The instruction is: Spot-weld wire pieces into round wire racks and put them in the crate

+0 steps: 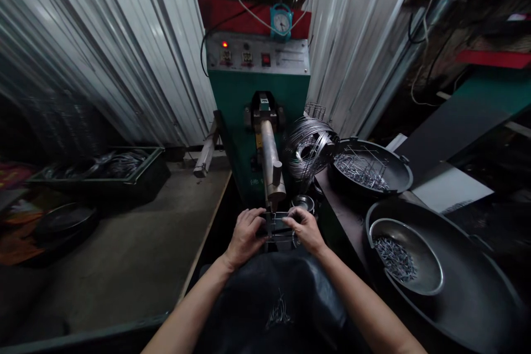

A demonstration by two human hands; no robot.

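A spot-welding machine (224, 99) with a green body stands in front of me, its round metal arm (271, 157) reaching toward me. Right under the arm's tip, a small frame of thin metal wire (275, 221) spans the gap between my hands. My left hand (245, 237) is closed on the frame's left side, fingers bent round it. On the opposite side, my right hand (306, 228) pinches the frame between thumb and fingers. Exactly which wires the fingertips touch is too small to make out. Several loose wire pieces (279, 312) lie on the dark apron (236, 304) over my lap.
Beside the machine hang coils of wire (309, 146). To the right, a black pan (409, 180) holds wire pieces, and a steel bowl (437, 282) of short metal pieces sits in a large pan (468, 298). At left stands a green bin (145, 177) with wire parts.
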